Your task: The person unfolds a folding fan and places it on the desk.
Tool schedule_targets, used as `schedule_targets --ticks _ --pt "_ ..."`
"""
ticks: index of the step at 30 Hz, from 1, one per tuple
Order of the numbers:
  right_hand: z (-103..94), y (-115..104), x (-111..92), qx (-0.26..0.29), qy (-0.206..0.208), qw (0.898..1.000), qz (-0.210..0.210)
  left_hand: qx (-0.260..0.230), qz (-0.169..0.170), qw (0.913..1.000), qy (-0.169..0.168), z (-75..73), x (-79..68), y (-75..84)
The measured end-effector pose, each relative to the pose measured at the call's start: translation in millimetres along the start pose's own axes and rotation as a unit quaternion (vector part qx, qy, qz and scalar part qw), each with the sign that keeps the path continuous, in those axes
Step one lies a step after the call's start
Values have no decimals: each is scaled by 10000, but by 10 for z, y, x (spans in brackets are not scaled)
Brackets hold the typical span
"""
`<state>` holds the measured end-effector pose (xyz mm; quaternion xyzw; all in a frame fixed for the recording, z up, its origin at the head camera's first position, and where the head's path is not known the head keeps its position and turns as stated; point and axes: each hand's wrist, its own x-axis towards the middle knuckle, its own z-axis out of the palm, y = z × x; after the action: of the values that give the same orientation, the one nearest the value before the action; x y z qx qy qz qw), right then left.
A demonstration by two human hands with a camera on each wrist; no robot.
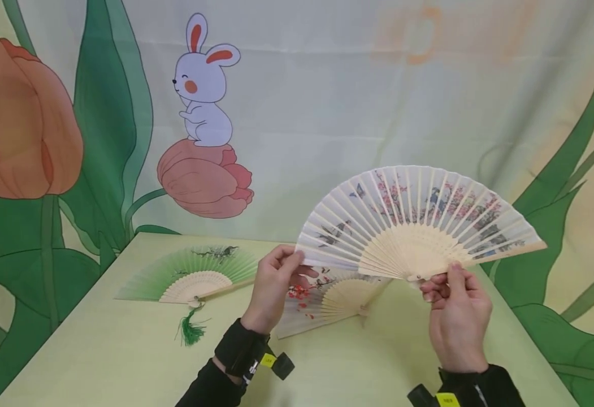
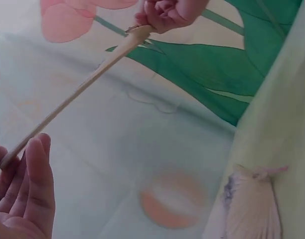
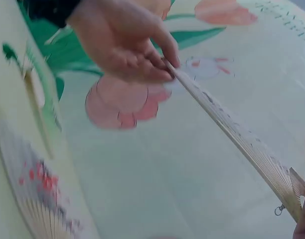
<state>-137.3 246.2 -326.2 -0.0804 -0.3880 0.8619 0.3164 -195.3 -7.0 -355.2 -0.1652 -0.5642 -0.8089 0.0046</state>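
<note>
A spread white folding fan (image 1: 419, 203), printed with pink blossoms, birds and a butterfly, is held up above the table. My left hand (image 1: 271, 291) pinches its left end between thumb and fingers. With the thumb on top, my right hand (image 1: 459, 316) grips the fan's wooden sticks just right of the pivot. Both wrist views show this fan (image 2: 87, 82) nearly edge-on, and a small metal ring (image 3: 279, 210) hangs by its pivot in the right wrist view. Behind my left hand, another open fan (image 1: 302, 319) with red blossoms lies partly hidden.
A green open fan (image 1: 144, 282) with a dark green tassel (image 1: 192, 329) lies at the table's left. The pale table (image 1: 103, 362) meets a printed cloth backdrop (image 1: 317, 102) with a rabbit and tulips. A pale fan-shaped thing (image 2: 254, 211) appears low in the left wrist view.
</note>
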Motion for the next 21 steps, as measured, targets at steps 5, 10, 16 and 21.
schedule_targets --ticks 5,10,16,21 --pt "-366 -209 309 -623 7 9969 480 521 -794 9943 -481 148 -175 -314" --pt "-759 -289 642 -1333 -298 9842 1129 619 -1462 9824 -980 409 -384 -671" --pt "-1142 -236 1003 -2793 -488 9374 2023 561 -2170 9663 -1267 691 -564 -983" --pt "-1452 -222 1264 -3774 -936 8881 2451 303 -2757 9517 -1320 963 -668 -1161"
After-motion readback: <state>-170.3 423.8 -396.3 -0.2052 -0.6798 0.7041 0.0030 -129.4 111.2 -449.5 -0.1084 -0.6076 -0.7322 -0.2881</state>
